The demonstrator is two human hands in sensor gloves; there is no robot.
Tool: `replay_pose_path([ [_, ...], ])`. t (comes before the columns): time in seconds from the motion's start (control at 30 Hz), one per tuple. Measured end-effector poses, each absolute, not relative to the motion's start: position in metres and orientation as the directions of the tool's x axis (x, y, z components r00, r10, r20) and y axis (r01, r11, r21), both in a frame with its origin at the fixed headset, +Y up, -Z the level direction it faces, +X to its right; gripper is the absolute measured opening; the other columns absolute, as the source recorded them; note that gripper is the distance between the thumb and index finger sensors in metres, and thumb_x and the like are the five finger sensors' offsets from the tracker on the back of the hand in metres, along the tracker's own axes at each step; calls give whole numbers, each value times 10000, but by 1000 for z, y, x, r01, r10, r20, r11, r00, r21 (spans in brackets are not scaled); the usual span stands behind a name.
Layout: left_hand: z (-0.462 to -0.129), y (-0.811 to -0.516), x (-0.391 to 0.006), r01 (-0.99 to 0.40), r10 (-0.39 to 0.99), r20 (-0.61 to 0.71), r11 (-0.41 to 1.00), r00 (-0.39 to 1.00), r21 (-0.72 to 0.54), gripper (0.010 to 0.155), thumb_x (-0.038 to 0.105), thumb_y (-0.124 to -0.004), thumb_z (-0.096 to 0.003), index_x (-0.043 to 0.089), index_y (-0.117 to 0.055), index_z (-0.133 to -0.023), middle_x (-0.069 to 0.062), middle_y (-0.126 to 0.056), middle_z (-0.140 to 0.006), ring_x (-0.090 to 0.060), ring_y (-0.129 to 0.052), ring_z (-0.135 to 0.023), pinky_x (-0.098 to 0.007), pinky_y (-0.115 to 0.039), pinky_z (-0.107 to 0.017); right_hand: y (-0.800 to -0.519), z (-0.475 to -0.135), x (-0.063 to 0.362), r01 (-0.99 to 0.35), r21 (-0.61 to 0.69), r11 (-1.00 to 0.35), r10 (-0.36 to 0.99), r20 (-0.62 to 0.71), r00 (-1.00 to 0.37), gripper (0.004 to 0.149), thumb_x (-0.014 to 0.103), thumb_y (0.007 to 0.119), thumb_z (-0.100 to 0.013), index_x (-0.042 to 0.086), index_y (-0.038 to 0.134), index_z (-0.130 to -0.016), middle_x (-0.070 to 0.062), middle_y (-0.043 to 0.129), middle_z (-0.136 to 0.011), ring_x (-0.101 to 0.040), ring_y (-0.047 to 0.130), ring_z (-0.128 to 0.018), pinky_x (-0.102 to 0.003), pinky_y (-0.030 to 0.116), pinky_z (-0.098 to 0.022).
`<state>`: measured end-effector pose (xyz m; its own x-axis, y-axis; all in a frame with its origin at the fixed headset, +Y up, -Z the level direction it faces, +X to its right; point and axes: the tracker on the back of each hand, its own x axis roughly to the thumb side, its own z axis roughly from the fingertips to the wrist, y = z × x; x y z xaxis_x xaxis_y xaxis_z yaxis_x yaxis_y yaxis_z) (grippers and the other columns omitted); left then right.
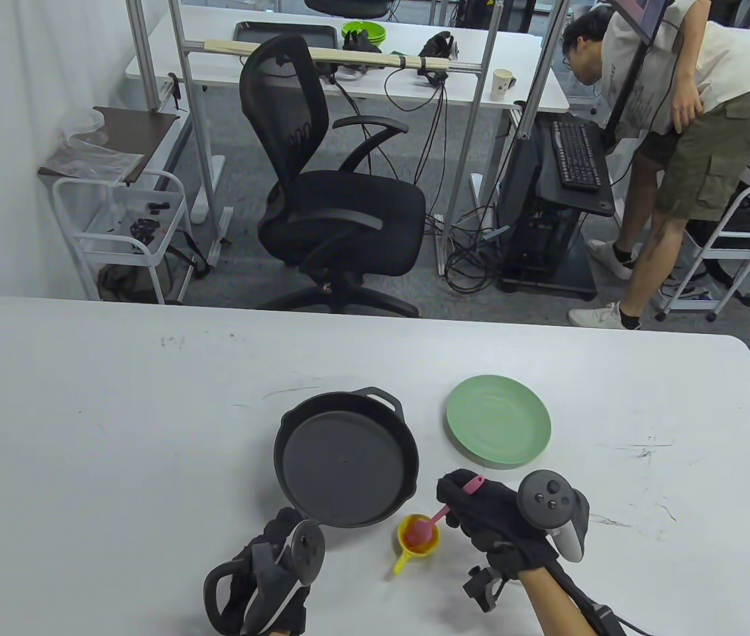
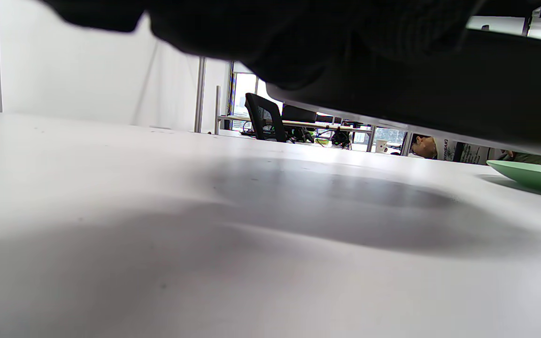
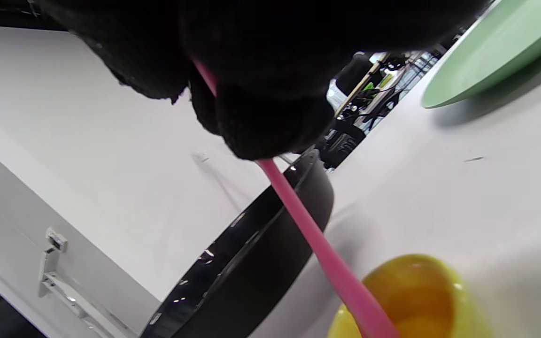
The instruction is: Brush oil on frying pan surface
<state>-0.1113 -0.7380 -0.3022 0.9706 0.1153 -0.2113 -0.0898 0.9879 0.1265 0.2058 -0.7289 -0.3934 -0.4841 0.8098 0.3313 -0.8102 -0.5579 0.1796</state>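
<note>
Your right hand [image 1: 481, 513] grips the brush [image 1: 438, 515], its head in the yellow cup [image 1: 419, 538]. Your left hand [image 1: 269, 570] grips the pan [image 1: 346, 458]. The pan looks dry, so brushing remains.

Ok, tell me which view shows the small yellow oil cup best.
The table view: the whole small yellow oil cup shows from above, with its handle, and the pink silicone brush dipped into it, held by the right hand. The right wrist view catches only part of its rim and oil. The left wrist view misses it.
</note>
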Motion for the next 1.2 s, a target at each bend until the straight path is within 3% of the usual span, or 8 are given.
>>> replay_pose_path([
  [0.17, -302, -738, -111, -87, 113, -213, 988, 970, 129, 631, 540, -749, -487, 116, -773, -953, 33, -977, -513, -114, -962, -217, -350, -866, -204, -717, -391, 207, -805, 210, -555, 802, 391, -452, 406, 495, 758, -592, 180, 846, -833, -142, 996, -530, -72, 923, -248, -251, 850, -153],
  [0.33, -303, -737, -111, -83, 108, -215, 989, 971, 125, 631, 539, -749, -487, 114, -773, -953, 31, -977, -512, -115, -962, -217, -350, -866, -204, -700, -384, 202, -704, 132, -698, 649, 531, -545, 399, 496, 767, -582, 195, 853, -830, -144, 997, -543, -81, 926, -257, -258, 851, -163],
  [0.5, -302, -737, -111, -82, 107, -215, 989, 971, 123, 631, 539, -750, -487, 115, -773, -953, 32, -977, -512, -114, -963, -217, -350, -867, -202, -698, -374, 185, -604, 156, -781, 563, 593, -575, 395, 502, 766, -580, 206, 855, -827, -137, 999, -543, -77, 926, -258, -258, 851, -167],
  [0.7, -302, -737, -112, -88, 114, -227, 988, 967, 125, 631, 538, -750, -488, 111, -773, -953, 29, -977, -513, -115, -963, -215, -350, -867, -200, -703, -366, 166, -569, 212, -794, 559, 621, -549, 397, 498, 774, -575, 199, 861, -821, -143, 1001, -536, -83, 928, -252, -263, 851, -163],
  [1.2, -302, -737, -114, -88, 116, -233, 988, 965, 125, 630, 538, -749, -489, 112, -773, -953, 29, -977, -514, -115, -963, -216, -350, -867, -201, -692, -362, 172, -612, 105, -784, 533, 619, -577, 402, 495, 777, -575, 189, 864, -820, -143, 1007, -526, -83, 931, -242, -264, 853, -153],
])
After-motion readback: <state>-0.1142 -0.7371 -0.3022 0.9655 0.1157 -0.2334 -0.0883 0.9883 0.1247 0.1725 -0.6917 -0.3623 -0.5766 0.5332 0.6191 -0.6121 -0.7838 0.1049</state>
